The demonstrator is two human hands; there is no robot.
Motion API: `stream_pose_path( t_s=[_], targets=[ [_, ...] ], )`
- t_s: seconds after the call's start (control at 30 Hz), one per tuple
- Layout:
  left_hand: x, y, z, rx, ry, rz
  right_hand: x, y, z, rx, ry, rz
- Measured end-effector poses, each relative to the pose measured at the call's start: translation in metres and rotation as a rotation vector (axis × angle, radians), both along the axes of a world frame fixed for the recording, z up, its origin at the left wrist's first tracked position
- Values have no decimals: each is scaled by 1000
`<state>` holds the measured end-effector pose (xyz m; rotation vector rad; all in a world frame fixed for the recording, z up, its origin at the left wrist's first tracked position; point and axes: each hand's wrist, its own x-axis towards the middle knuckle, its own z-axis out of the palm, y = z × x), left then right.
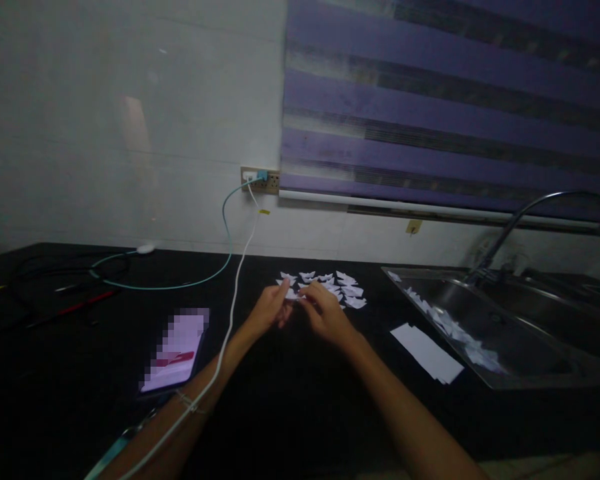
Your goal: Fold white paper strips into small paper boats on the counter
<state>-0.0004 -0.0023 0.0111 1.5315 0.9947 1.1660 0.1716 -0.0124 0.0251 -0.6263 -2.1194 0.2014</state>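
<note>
Both my hands meet over the black counter (290,400), pinching a small white folded paper piece (293,295) between them. My left hand (271,308) grips its left end with fingers closed. My right hand (324,313) grips its right end, fingers curled. Just beyond the hands lies a cluster of several small folded white paper shapes (330,283). A white cable (233,313) runs across my left forearm.
A lit phone (176,350) lies at the left. A stack of white paper slips (427,352) sits right of my arm. A steel sink (520,377) with paper scraps and a tap (530,213) is at the right. Cables and pens lie far left; a wall socket (260,180) is behind.
</note>
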Motion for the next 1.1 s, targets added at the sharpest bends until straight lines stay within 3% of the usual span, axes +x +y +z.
stream_pose_path(
  t_s=[0.2, 0.33, 0.57, 0.83, 1.0, 1.1],
  targets=[
    [-1, -5, 0, 41, 33, 96, -3, -5, -1, -49, -62, 10],
    [2, -3, -6, -12, -8, 33, -7, -3, -8, -61, -45, -35],
    [5, -1, -8, -40, 1, 5, -11, 4, -15, -20, 177, 46],
    [3, -3, -9, 53, 99, 155, -9, 5, -15, -119, 133, 33],
    [5, 3, -17, 51, -22, -32, -10, 4, -11, -106, 231, -60],
    [7, 4, -20, 31, -67, -76, -13, 4, -7, -213, 340, -35]
  ],
)
